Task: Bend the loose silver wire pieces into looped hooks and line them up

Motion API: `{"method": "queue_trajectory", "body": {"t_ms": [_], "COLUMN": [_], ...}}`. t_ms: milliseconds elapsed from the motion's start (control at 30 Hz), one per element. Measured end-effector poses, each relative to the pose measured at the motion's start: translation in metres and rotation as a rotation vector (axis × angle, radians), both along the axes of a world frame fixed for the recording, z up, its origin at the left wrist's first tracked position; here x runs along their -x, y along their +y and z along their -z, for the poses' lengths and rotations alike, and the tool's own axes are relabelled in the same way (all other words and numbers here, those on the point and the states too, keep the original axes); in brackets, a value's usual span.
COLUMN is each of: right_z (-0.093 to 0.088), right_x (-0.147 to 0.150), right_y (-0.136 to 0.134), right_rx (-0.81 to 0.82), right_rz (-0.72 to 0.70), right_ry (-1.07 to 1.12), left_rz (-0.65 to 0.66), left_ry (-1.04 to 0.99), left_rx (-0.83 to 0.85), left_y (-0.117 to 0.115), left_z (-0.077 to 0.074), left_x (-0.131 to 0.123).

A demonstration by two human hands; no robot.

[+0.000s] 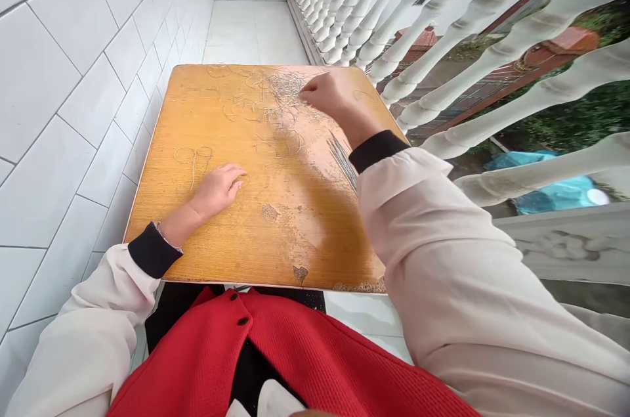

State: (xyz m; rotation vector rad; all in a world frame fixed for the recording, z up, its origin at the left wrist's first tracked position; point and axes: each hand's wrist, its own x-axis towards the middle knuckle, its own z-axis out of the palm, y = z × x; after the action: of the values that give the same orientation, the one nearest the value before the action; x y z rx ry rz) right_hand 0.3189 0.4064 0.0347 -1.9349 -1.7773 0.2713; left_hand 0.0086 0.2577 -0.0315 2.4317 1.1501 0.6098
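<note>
My right hand (327, 94) reaches to the far side of the wooden table, its fingers pinched together at the edge of a pile of short thin wires (285, 87). Whatever lies between those fingertips is too small to make out. Nearer to me, my left hand (219, 188) rests on the tabletop with fingers loosely stretched and nothing in it. Beside it lies a looped thin wire (193, 164). More curled loose wires (273, 116) are scattered over the middle and back. A bundle of straight thin rods (343, 159) lies by my right wrist, partly hidden under the sleeve.
The worn wooden table (236, 233) has chipped patches near its front edge. A white tiled wall (93, 75) runs along the left. White balusters (457, 102) line the right side, with greenery and a blue cover beyond. Tiled floor (253, 29) extends behind the table.
</note>
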Motion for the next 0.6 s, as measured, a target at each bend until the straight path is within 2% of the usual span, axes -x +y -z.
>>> {"method": "queue_trajectory", "body": {"t_ms": [133,267,333,467,533,600], "right_z": [0.006,0.017,0.019,0.024,0.031,0.039], "right_x": [0.048,0.060,0.061,0.069,0.073,0.074], "right_y": [-0.001,0.006,0.009,0.023,0.035,0.046], "right_rx": [0.097,0.176,0.147,0.083,0.077,0.022], "right_rz": [0.004,0.023,0.014,0.026,0.051,0.009], "right_ry": [-0.086,-0.158,-0.153,-0.024,0.113,0.291], "left_rz": [0.003,0.009,0.015,0.015,0.010,0.007], "left_ry": [0.007,0.023,0.027,0.053,0.067,0.069], "left_rx": [-0.004,-0.023,-0.035,-0.040,-0.030,-0.015], "left_y": [-0.002,-0.002,-0.002,-0.003,-0.003,-0.003], "left_z": [0.000,0.000,-0.001,-0.003,-0.004,-0.003], "left_x": [0.000,-0.001,-0.002,-0.004,-0.004,-0.004]}}
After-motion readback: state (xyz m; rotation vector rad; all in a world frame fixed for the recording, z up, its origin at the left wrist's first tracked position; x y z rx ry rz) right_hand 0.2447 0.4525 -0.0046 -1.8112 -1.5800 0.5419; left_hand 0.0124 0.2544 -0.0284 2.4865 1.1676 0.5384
